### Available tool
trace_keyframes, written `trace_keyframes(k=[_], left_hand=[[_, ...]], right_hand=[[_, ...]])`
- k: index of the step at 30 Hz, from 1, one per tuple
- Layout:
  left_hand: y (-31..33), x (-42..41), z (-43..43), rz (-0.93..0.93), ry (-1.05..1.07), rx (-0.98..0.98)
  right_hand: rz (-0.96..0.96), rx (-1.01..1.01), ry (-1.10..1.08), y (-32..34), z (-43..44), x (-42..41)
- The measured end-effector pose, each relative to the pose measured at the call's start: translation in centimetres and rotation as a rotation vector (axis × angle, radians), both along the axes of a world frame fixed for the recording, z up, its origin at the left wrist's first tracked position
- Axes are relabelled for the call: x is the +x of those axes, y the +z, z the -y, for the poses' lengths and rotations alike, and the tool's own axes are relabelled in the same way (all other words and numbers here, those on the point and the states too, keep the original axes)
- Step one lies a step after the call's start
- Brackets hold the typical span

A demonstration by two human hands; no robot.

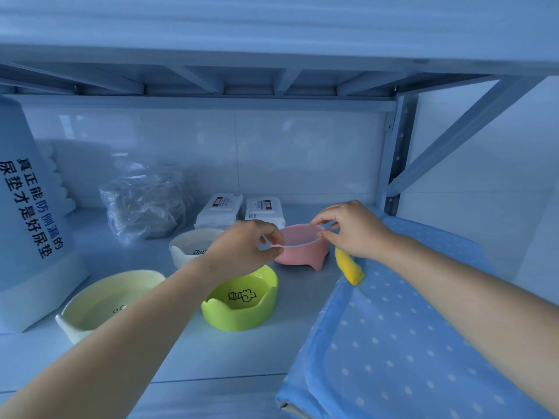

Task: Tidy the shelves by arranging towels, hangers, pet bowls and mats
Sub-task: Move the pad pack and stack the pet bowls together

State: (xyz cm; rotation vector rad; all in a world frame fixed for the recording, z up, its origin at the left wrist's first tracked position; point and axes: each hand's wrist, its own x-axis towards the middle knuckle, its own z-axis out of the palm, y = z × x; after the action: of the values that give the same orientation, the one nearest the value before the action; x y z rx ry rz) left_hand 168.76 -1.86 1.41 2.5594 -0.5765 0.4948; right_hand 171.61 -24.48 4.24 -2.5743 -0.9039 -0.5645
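A pink footed pet bowl (pixel 302 255) stands on the shelf (pixel 211 355) with a pale inner dish (pixel 299 237) set in its top. My left hand (pixel 245 246) pinches the dish's left tab. The right tab is pinched by my right hand (pixel 348 228). In front of the pink bowl sits a lime green bowl (pixel 242 300) with a drawing inside. A pale yellow bowl (pixel 112 300) sits at the front left, and behind it a white bowl (pixel 190 246). A blue dotted mat (pixel 408 343) lies at the right.
A yellow plush piece (pixel 351 267) lies on the mat's near corner. Two white wipe packs (pixel 242 210) and a clear plastic bag (pixel 145 204) sit at the back. A tall white pad package (pixel 30 222) and rolled white towels (pixel 66 173) stand at the left. A metal post (pixel 396 152) rises at the right.
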Motion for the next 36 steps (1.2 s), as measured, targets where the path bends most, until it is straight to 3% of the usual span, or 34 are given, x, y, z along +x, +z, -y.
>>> trace_keyframes(k=[6, 18, 25, 31, 36], left_hand=[[-0.5, 1.9, 1.0, -0.009, 0.077, 0.056], [-0.6, 6.3, 3.1, -0.185, 0.07, 0.44], [-1.2, 7.6, 3.4, -0.031, 0.012, 0.53], [0.1, 7.5, 1.9, 0.12, -0.049, 0.418], [2.4, 7.3, 0.4, 0.112, -0.11, 0.322]], right_hand=[[-0.019, -0.043, -0.03, -0.6, 0.0, 0.5], [-0.099, -0.12, -0.155, -1.9, 0.3, 2.4], [-0.099, -0.076, -0.176, -2.1, 0.7, 3.0], [-0.093, -0.081, -0.134, -1.9, 0.3, 3.2], [-0.086, 0.002, -0.071, -1.9, -0.8, 3.1]])
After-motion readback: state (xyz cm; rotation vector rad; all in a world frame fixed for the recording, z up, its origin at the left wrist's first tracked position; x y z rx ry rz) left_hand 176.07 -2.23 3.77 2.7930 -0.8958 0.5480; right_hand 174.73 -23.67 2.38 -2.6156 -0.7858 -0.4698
